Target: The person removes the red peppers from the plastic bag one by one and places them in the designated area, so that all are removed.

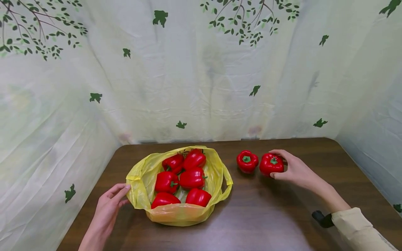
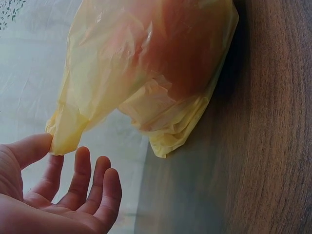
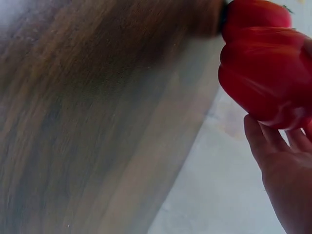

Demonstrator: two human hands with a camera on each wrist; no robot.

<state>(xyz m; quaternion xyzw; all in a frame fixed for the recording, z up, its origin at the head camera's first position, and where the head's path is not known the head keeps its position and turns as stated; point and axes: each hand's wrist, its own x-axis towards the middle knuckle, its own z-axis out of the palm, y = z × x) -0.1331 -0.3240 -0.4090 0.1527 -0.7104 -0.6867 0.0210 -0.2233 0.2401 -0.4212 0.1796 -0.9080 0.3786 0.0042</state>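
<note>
My left hand (image 1: 106, 207) pinches the left edge of a yellow plastic bag (image 1: 179, 218) between thumb and forefinger. In the left wrist view, the thumb and forefinger hold a corner of the bag (image 2: 105, 73), while the other fingers stand apart from it. Several red bell peppers (image 1: 192, 178) lie inside the wide-mouthed bag. To its right, my right hand (image 1: 293, 168) grips a red bell pepper (image 1: 269, 166) with its green stem up. Another red bell pepper (image 1: 246, 163) sits just left of the held one. The right wrist view shows fingers against the pepper's (image 3: 263, 78) side.
Everything stands on a dark brown wooden table (image 1: 251, 223). A pale curtain (image 1: 194, 80) with printed leaves and branches hangs behind the table and along both sides. A black strap (image 1: 323, 219) is at my right wrist, by the beige sleeve.
</note>
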